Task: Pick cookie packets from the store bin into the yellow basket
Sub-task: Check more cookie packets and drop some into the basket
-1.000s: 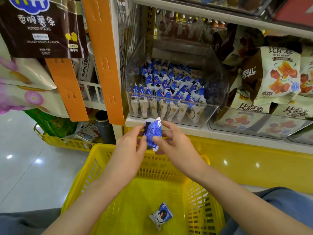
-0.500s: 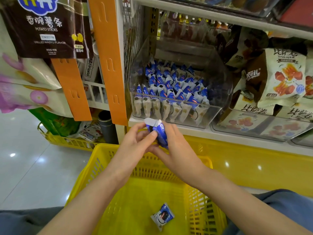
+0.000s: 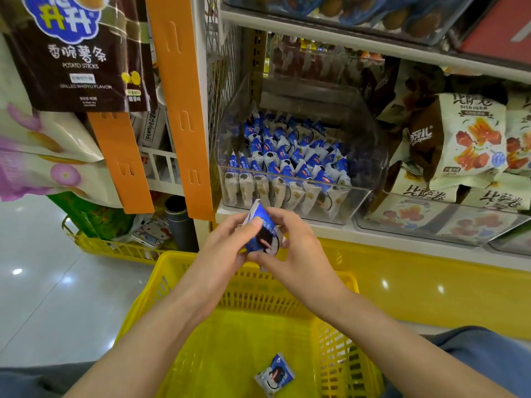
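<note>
A blue-and-white cookie packet (image 3: 263,234) is held between both hands just in front of the shelf edge, above the far rim of the yellow basket (image 3: 201,282). My left hand (image 3: 222,248) pinches its left side and my right hand (image 3: 298,248) grips its right and lower side. The clear store bin (image 3: 370,156) on the shelf behind holds several more blue-and-white packets (image 3: 287,156). One packet (image 3: 274,374) lies on the basket floor near its right wall.
A second clear bin (image 3: 431,225) of snack bags sits to the right. Orange hanging strips (image 3: 184,110) and a potato-stick bag (image 3: 77,53) hang at left. Another yellow basket (image 3: 115,248) with goods stands on the floor at left, beside a dark cylinder (image 3: 179,222).
The packet has been turned between my hands, its printed cookie face now showing. My hands stay together at the same spot in front of the bin.
</note>
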`<state>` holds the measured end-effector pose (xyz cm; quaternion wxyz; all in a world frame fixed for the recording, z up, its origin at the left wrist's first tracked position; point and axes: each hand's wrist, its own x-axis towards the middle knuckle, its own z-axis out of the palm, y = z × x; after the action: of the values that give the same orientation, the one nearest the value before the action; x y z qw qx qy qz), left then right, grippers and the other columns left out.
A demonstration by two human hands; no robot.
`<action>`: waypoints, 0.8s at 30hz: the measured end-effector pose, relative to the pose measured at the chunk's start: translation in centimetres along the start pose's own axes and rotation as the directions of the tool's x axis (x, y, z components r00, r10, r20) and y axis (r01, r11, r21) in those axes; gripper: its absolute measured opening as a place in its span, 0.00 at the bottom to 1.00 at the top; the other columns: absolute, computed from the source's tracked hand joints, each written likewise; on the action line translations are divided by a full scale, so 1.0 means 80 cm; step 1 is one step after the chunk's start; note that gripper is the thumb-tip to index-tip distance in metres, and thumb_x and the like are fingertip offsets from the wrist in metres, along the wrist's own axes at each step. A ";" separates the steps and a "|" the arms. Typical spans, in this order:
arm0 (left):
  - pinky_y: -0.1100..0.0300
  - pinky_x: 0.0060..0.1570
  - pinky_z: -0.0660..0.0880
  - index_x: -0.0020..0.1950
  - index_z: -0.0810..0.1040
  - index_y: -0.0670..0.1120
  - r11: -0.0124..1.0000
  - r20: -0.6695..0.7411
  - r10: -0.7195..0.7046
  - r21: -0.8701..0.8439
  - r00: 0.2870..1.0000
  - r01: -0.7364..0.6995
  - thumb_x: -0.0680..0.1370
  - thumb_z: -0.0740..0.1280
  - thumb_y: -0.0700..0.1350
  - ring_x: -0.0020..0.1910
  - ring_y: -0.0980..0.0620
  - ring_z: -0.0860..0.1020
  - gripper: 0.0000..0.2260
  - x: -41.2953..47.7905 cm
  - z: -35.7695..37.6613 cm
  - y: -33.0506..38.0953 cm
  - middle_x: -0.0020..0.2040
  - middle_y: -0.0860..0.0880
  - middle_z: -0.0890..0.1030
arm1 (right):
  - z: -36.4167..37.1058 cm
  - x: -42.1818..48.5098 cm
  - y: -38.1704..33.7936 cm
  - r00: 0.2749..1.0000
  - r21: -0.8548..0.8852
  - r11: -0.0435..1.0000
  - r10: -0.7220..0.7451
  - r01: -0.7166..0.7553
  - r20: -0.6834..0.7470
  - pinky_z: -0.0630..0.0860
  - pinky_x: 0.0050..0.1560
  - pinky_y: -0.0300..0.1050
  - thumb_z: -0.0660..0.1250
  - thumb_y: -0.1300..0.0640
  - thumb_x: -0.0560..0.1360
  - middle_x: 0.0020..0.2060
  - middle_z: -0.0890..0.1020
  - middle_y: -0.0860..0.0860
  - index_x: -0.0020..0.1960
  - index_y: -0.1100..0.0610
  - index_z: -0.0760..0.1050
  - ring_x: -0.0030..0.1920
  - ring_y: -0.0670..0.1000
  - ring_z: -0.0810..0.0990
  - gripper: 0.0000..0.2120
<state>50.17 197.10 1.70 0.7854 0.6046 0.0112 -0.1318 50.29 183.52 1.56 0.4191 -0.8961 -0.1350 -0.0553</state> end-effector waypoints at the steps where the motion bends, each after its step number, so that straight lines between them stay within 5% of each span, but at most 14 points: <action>1: 0.59 0.46 0.75 0.63 0.75 0.49 0.999 -0.010 0.006 0.052 1.000 -0.006 0.71 0.67 0.52 0.51 0.53 0.81 0.21 0.000 0.001 -0.001 0.53 0.47 0.82 | 0.000 0.001 -0.001 1.000 -0.020 1.000 -0.004 0.004 -0.020 0.63 0.55 0.24 0.74 0.51 0.67 0.57 0.72 0.42 0.67 0.49 0.65 0.59 0.40 0.67 0.32; 5: 0.55 0.45 0.76 0.64 0.75 0.51 0.990 -0.118 0.036 0.142 0.992 -0.019 0.77 0.64 0.47 0.49 0.51 0.81 0.15 0.003 -0.004 0.003 0.53 0.44 0.81 | 0.000 0.004 -0.007 0.999 0.032 0.999 0.035 -0.036 0.034 0.67 0.55 0.29 0.74 0.47 0.66 0.56 0.72 0.41 0.65 0.48 0.66 0.57 0.40 0.68 0.30; 8: 0.57 0.50 0.77 0.63 0.75 0.50 0.986 -0.144 0.085 0.158 0.986 -0.062 0.76 0.65 0.46 0.50 0.53 0.81 0.15 0.007 -0.010 0.008 0.52 0.47 0.82 | -0.005 0.012 -0.013 0.993 0.156 0.983 0.089 -0.099 0.073 0.72 0.51 0.34 0.68 0.52 0.73 0.53 0.78 0.44 0.60 0.47 0.71 0.52 0.43 0.75 0.16; 13: 0.72 0.31 0.71 0.61 0.75 0.45 0.985 -0.234 0.112 0.153 0.966 -0.078 0.78 0.62 0.48 0.34 0.64 0.77 0.14 0.015 -0.014 0.007 0.44 0.51 0.82 | -0.017 0.019 -0.018 0.979 0.353 0.915 0.154 -0.193 0.135 0.72 0.41 0.31 0.66 0.58 0.75 0.43 0.81 0.46 0.52 0.51 0.77 0.40 0.42 0.75 0.07; 16: 0.73 0.30 0.70 0.62 0.73 0.46 0.945 -0.244 0.171 0.314 0.955 -0.089 0.78 0.61 0.51 0.33 0.65 0.76 0.15 0.017 -0.010 0.008 0.42 0.53 0.79 | -0.023 0.024 -0.022 0.977 0.340 0.919 0.156 -0.198 0.148 0.73 0.38 0.29 0.66 0.57 0.75 0.44 0.82 0.48 0.52 0.53 0.77 0.38 0.39 0.76 0.07; 20: 0.71 0.46 0.70 0.61 0.68 0.51 0.703 -0.166 0.480 0.660 0.861 -0.264 0.79 0.59 0.49 0.46 0.64 0.74 0.11 0.031 -0.015 0.033 0.51 0.56 0.76 | -0.049 0.057 -0.031 0.990 0.229 0.964 0.137 -0.137 0.016 0.74 0.40 0.28 0.67 0.53 0.74 0.42 0.81 0.46 0.51 0.51 0.76 0.42 0.41 0.79 0.07; 24: 0.63 0.58 0.65 0.67 0.66 0.50 0.329 0.054 0.662 0.876 0.748 -0.354 0.78 0.58 0.49 0.59 0.59 0.68 0.17 0.055 -0.030 0.067 0.59 0.56 0.70 | -0.076 0.131 -0.039 0.972 0.245 0.961 0.169 -0.126 -0.163 0.75 0.42 0.29 0.67 0.50 0.74 0.40 0.80 0.44 0.48 0.47 0.75 0.38 0.38 0.78 0.04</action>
<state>55.90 199.77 5.38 0.3751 0.8885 -0.1221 0.2346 59.51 182.78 9.99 0.5350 -0.8394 -0.0339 -0.0895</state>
